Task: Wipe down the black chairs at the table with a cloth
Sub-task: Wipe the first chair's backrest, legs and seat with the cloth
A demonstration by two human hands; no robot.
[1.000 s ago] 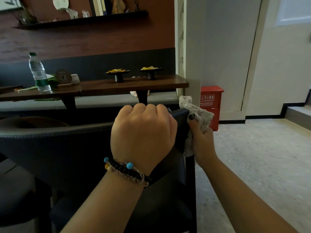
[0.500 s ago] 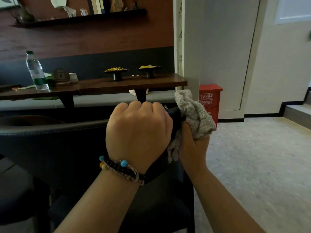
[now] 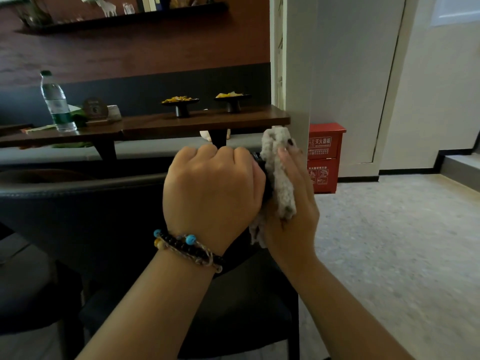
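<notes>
A black chair stands in front of me, its curved backrest (image 3: 91, 209) running across the lower left and its seat (image 3: 233, 320) below. My left hand (image 3: 210, 188), with a beaded bracelet on the wrist, grips the top edge of the backrest near its right end. My right hand (image 3: 291, 211) holds a grey-beige cloth (image 3: 279, 178) and presses it against the right end of the backrest, fingers pointing up. The cloth bunches over that corner and hides it.
Beyond the chair is a dark wooden table (image 3: 181, 123) with a water bottle (image 3: 55, 102) and two black pedestal dishes (image 3: 180, 106). A second dark chair (image 3: 26, 281) sits at the left. A white pillar (image 3: 298, 74) and a red fire-extinguisher box (image 3: 324, 157) stand to the right, beside open floor.
My right hand has slid the cloth up the right edge of the backrest to its top corner. My left hand kept its grip on the top edge.
</notes>
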